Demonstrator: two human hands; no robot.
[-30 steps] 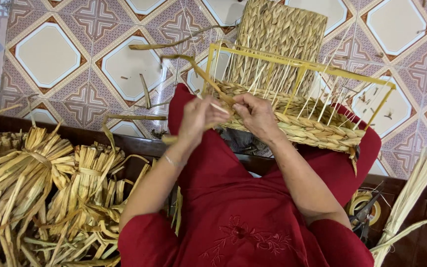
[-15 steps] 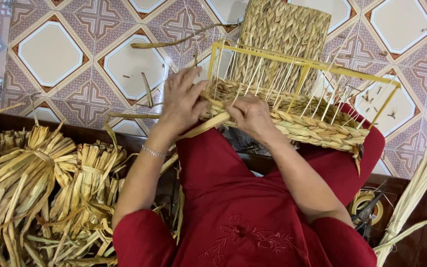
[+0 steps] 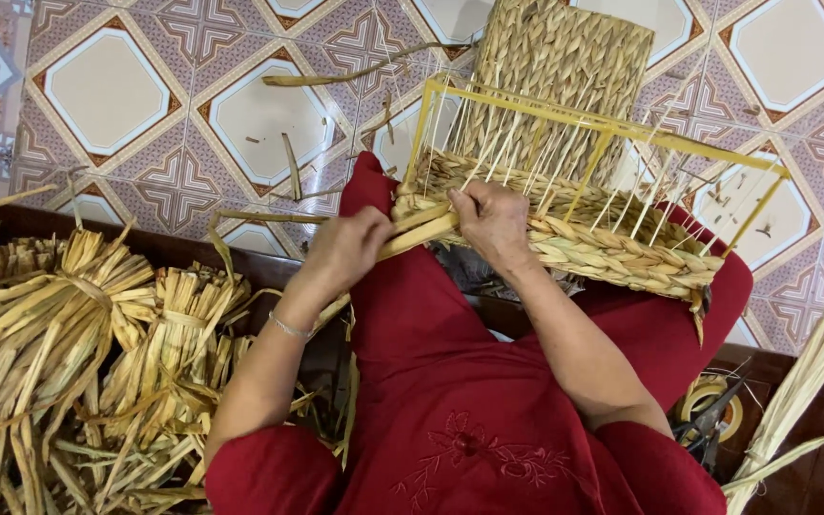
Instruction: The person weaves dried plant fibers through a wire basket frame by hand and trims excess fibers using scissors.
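A half-woven straw basket [image 3: 612, 243] on a yellow wire frame [image 3: 584, 119] rests on my lap, over red clothing. My left hand [image 3: 350, 246] grips a flat straw strand [image 3: 422, 229] that runs to the basket's near left corner. My right hand [image 3: 493, 221] presses on the woven braid at that same corner, fingers closed on the strand where it meets the weave. Thin upright stakes rise from the woven rows inside the frame.
Bundles of dried straw [image 3: 78, 353] lie on the dark bench at my left. A finished woven basket [image 3: 565, 67] stands on the tiled floor behind the frame. Loose stalks [image 3: 793, 391] lean at the right, beside a tape roll and scissors [image 3: 712, 410].
My left hand has come down from the frame's left corner and pulled the strand toward me. My right hand stays at the basket's corner.
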